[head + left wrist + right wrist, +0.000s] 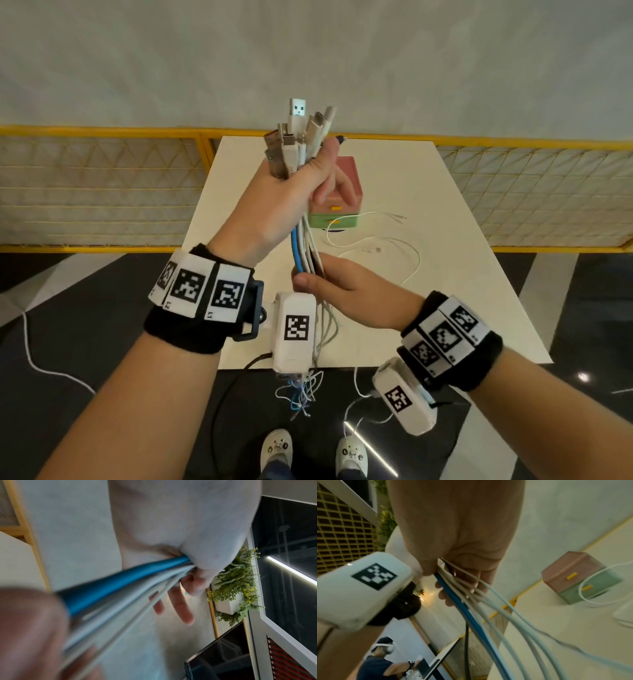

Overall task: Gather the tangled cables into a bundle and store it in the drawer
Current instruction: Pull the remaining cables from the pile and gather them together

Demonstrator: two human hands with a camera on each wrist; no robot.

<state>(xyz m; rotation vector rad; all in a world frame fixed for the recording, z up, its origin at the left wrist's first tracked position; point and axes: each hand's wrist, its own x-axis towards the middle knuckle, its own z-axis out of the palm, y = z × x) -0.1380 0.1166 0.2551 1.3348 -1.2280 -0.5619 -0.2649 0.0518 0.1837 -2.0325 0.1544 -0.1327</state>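
My left hand (294, 192) grips a bundle of cables (305, 246) near its upper end, held up above the white table (445, 205). Several USB plugs (296, 137) stick out above the fist. The bundle is mostly white, with one blue cable (120, 582) and a thin black one. Lower down, my right hand (329, 284) holds the same cables (488, 615), fingers curled round them. Their tangled ends (299, 390) hang past the table's near edge. The pink and green drawer box (337, 205) stands behind my hands, both fronts flush.
A loose white cable (376, 250) lies looped on the table in front of the drawer box (573, 572). A yellow mesh railing (102, 192) runs behind the table. Another person (376, 666) is on the floor below. My shoes (275, 448) are at the table's edge.
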